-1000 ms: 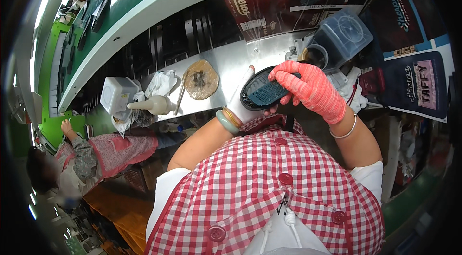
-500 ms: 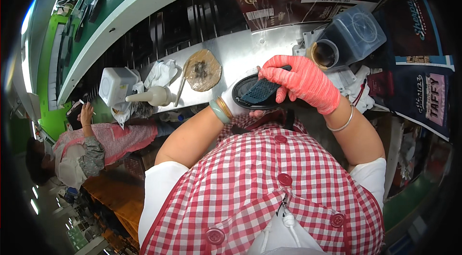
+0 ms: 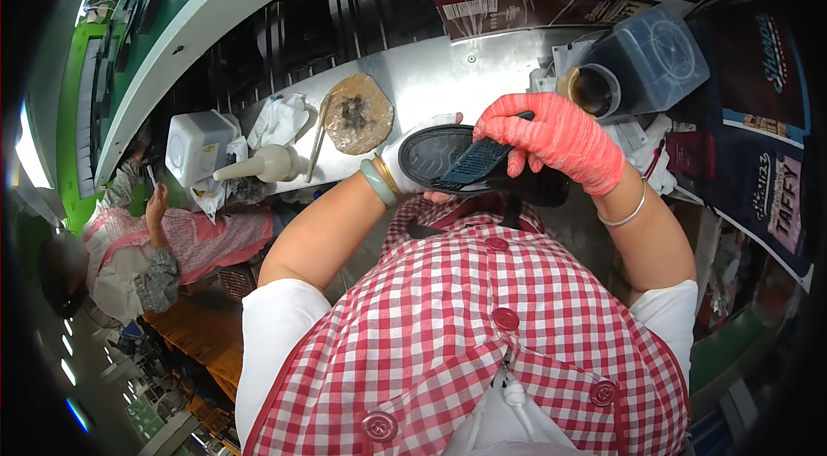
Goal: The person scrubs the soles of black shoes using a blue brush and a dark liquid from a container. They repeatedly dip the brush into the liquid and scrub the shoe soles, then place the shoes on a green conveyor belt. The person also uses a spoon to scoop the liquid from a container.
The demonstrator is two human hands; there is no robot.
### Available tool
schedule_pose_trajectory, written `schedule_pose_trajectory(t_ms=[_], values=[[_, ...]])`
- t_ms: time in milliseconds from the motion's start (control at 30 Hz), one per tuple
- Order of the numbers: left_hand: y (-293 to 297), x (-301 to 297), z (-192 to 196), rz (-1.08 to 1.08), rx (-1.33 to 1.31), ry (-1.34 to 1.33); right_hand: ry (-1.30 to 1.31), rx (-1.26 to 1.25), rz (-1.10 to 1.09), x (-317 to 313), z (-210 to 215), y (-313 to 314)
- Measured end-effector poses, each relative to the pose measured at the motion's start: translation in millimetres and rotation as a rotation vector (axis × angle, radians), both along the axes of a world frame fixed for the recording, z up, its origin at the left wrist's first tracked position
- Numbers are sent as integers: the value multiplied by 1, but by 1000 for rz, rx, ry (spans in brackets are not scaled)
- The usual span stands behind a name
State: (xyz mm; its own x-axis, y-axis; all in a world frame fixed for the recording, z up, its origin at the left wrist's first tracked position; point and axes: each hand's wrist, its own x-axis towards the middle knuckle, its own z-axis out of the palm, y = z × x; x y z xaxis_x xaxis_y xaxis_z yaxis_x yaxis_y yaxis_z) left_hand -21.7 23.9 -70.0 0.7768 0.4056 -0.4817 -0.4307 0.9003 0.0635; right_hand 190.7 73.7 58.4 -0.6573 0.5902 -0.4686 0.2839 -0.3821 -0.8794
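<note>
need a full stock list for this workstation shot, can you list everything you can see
shoe sole: one, black, held over the near edge of the metal bench
metal bench: one, silver, in front of the person
round pad: one, tan with a dark stain, on the bench left of the sole
squeeze bottle: one, cream, lying at the bench's left end
white tub: one, left of the bottle
clear lidded container: one, grey, at the right
co-worker: one, pink patterned top, lower left
left hand: white glove, under the sole
right hand: coral glove, on top of the sole
</note>
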Motion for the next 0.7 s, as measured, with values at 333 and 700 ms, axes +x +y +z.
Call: schedule_pose_trajectory(t_ms=[333, 700], values=[[8, -26, -29, -261, 49, -84, -39, -6, 56, 3, 3, 11], [24, -7, 4, -71, -314, 467, -115, 52, 101, 13, 15, 18]])
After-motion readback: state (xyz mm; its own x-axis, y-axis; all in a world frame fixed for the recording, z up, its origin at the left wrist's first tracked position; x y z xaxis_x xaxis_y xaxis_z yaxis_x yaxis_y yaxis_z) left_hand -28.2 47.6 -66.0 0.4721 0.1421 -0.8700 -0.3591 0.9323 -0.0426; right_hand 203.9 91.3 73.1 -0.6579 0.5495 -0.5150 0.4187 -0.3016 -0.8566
